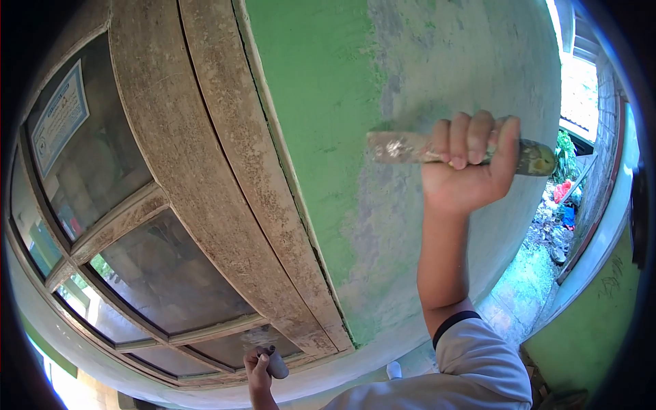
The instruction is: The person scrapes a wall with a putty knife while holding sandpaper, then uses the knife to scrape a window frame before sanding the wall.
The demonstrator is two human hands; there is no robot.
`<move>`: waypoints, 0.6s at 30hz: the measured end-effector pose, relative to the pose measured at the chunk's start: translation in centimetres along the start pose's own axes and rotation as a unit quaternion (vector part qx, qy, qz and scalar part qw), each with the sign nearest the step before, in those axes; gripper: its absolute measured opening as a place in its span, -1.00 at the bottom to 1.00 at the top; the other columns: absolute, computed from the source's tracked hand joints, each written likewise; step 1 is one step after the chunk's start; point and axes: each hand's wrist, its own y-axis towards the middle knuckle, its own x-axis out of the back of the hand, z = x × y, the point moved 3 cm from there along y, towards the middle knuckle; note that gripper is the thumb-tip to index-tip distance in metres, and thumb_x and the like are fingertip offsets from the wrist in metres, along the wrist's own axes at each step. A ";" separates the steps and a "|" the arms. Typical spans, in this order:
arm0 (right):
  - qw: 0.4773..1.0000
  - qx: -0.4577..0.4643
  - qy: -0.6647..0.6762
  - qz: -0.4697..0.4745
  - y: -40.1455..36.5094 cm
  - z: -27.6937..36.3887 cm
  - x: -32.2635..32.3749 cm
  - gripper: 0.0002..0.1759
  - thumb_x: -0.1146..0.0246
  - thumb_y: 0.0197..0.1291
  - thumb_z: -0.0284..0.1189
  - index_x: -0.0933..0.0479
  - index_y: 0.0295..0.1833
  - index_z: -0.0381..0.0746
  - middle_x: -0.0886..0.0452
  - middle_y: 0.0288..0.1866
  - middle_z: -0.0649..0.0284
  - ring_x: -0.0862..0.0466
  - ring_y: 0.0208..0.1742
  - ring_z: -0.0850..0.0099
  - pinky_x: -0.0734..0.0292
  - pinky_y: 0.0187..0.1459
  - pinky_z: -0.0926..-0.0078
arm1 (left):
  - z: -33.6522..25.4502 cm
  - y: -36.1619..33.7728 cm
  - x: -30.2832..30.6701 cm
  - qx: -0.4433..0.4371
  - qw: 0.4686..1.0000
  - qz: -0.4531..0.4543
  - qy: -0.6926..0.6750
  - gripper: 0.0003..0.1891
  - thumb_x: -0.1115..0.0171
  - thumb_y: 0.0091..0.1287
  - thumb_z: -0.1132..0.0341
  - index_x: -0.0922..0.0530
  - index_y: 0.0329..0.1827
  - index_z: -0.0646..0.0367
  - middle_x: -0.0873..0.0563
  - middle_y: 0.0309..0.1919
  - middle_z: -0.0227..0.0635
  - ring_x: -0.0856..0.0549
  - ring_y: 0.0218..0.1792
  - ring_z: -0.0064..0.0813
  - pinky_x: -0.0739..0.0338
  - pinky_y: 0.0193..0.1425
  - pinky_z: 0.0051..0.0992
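My right hand [471, 157] is raised, its fingers wrapped around a scraper [393, 147]. The scraper's flat metal blade points left and lies at the wall [321, 89], where green paint meets a patchy grey-white area. The handle's worn end sticks out to the right of my fist. Low in the view, near the window frame, my left hand [258, 372] is closed on a grey cylindrical object [277, 364] with a dark tip. Its exact kind cannot be made out.
Left of the wall stands a weathered wooden window frame [232, 164] with glass panes and a paper sticker [60, 119] on one. At right, an outdoor passage [523, 273] holds plants [564, 154] and scattered debris. A green wall [594, 335] borders the lower right.
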 end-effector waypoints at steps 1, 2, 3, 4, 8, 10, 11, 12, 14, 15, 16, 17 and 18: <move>0.999 -0.022 -0.005 0.025 0.0 0.0 -0.2 -0.74 0.15 0.44 -0.29 -0.31 -0.35 -0.04 -0.22 -0.63 0.45 -0.16 -0.68 0.61 -0.14 -0.56 0.59 | -0.1 0.0 -0.2 0.006 1.000 0.014 -0.003 -0.64 -0.39 0.13 0.14 -0.41 -0.56 0.15 -0.47 -0.56 -0.49 -0.42 -0.48 -0.61 -0.31 -0.35 -0.57; 0.999 -0.021 -0.005 0.025 0.1 0.2 -0.2 -0.74 0.15 0.44 -0.29 -0.31 -0.35 -0.04 -0.22 -0.63 0.45 -0.16 -0.68 0.61 -0.14 -0.56 0.59 | -0.1 0.0 -0.2 0.005 1.000 0.015 -0.002 -0.64 -0.39 0.13 0.14 -0.41 -0.56 0.15 -0.47 -0.56 -0.49 -0.42 -0.48 -0.61 -0.31 -0.35 -0.57; 1.000 -0.013 -0.013 0.019 0.5 0.6 -0.4 -0.73 0.15 0.44 -0.28 -0.31 -0.36 -0.04 -0.21 -0.64 0.45 -0.16 -0.68 0.61 -0.14 -0.57 0.59 | 0.0 -0.1 0.0 0.000 1.000 0.005 -0.001 -0.64 -0.39 0.13 0.14 -0.42 -0.56 0.16 -0.46 -0.57 -0.49 -0.42 -0.49 -0.62 -0.31 -0.35 -0.57; 1.000 -0.006 -0.021 0.012 1.0 1.1 -0.4 -0.72 0.15 0.44 -0.28 -0.31 -0.38 -0.04 -0.21 -0.65 0.46 -0.17 -0.68 0.61 -0.13 -0.57 0.59 | 0.2 -0.1 0.2 -0.005 1.000 -0.004 0.001 -0.64 -0.39 0.13 0.14 -0.42 -0.56 0.16 -0.46 -0.58 -0.49 -0.41 -0.49 -0.62 -0.31 -0.35 -0.57; 0.998 0.047 0.031 0.018 3.1 3.7 0.7 -0.67 0.14 0.43 -0.24 -0.29 -0.43 -0.04 -0.20 -0.66 0.46 -0.19 -0.68 0.61 -0.14 -0.57 0.60 | 0.7 -0.2 1.6 0.000 0.999 0.034 0.012 -0.66 -0.38 0.15 0.09 -0.47 -0.44 0.15 -0.54 -0.46 -0.45 -0.50 -0.38 -0.58 -0.37 -0.26 -0.55; 0.999 -0.008 0.051 -0.004 3.3 2.1 0.9 -0.64 0.12 0.42 -0.20 -0.29 -0.47 -0.04 -0.21 -0.67 0.46 -0.20 -0.68 0.61 -0.13 -0.57 0.60 | 0.2 -0.6 1.1 -0.017 0.999 -0.023 0.019 -0.67 -0.38 0.15 0.11 -0.45 -0.48 0.14 -0.51 -0.50 -0.47 -0.50 -0.40 -0.58 -0.39 -0.29 -0.53; 0.996 -0.012 0.016 -0.087 2.7 -0.3 0.9 -0.64 0.10 0.41 -0.17 -0.30 -0.47 -0.04 -0.22 -0.68 0.46 -0.19 -0.69 0.62 -0.13 -0.59 0.60 | 0.0 -0.6 1.1 -0.018 0.999 -0.023 0.019 -0.67 -0.38 0.15 0.11 -0.45 -0.48 0.14 -0.51 -0.50 -0.47 -0.50 -0.40 -0.58 -0.39 -0.29 -0.53; 0.996 -0.011 0.016 -0.086 2.8 -0.3 1.1 -0.64 0.10 0.41 -0.17 -0.30 -0.47 -0.04 -0.22 -0.68 0.46 -0.19 -0.69 0.62 -0.13 -0.59 0.60 | -0.1 -0.6 1.0 -0.008 1.000 0.000 0.014 -0.67 -0.38 0.15 0.11 -0.46 -0.47 0.14 -0.51 -0.49 -0.46 -0.50 -0.39 -0.57 -0.39 -0.28 -0.53; 0.998 -0.027 0.023 -0.046 3.2 -0.2 1.0 -0.64 0.09 0.41 -0.17 -0.32 -0.46 -0.05 -0.22 -0.69 0.47 -0.17 -0.71 0.61 -0.11 -0.60 0.59 | 0.0 -0.4 1.0 -0.002 1.000 0.024 0.008 -0.68 -0.37 0.16 0.12 -0.46 -0.46 0.14 -0.52 -0.48 -0.45 -0.51 -0.39 -0.56 -0.40 -0.28 -0.52; 0.998 -0.025 0.022 -0.045 3.3 0.1 0.9 -0.64 0.09 0.41 -0.17 -0.32 -0.46 -0.05 -0.22 -0.69 0.47 -0.17 -0.71 0.61 -0.11 -0.60 0.59 | 0.2 -0.4 1.1 -0.005 0.999 0.037 0.004 -0.69 -0.37 0.16 0.12 -0.47 -0.46 0.14 -0.52 -0.48 -0.45 -0.51 -0.39 -0.56 -0.40 -0.26 -0.52; 0.998 -0.022 0.020 -0.049 3.5 0.5 0.7 -0.63 0.09 0.41 -0.17 -0.32 -0.47 -0.05 -0.22 -0.69 0.46 -0.17 -0.71 0.61 -0.11 -0.61 0.59 | 0.3 -0.2 1.2 -0.010 0.999 0.050 0.001 -0.69 -0.37 0.16 0.12 -0.48 -0.45 0.14 -0.53 -0.47 -0.44 -0.51 -0.38 -0.56 -0.40 -0.25 -0.52; 0.998 -0.018 0.018 -0.054 3.8 0.9 0.5 -0.62 0.09 0.41 -0.16 -0.32 -0.48 -0.05 -0.22 -0.70 0.46 -0.17 -0.71 0.61 -0.10 -0.62 0.59 | 0.2 -0.2 1.3 -0.012 0.999 0.052 0.000 -0.69 -0.37 0.16 0.12 -0.48 -0.45 0.14 -0.53 -0.47 -0.44 -0.51 -0.38 -0.56 -0.40 -0.25 -0.52; 0.998 -0.016 0.018 -0.051 4.2 1.5 0.5 -0.62 0.09 0.41 -0.16 -0.32 -0.48 -0.05 -0.22 -0.70 0.46 -0.17 -0.71 0.61 -0.10 -0.62 0.59 | -0.2 -0.4 1.0 -0.004 0.999 0.049 0.005 -0.69 -0.37 0.16 0.12 -0.47 -0.46 0.14 -0.52 -0.49 -0.45 -0.50 -0.39 -0.57 -0.40 -0.24 -0.53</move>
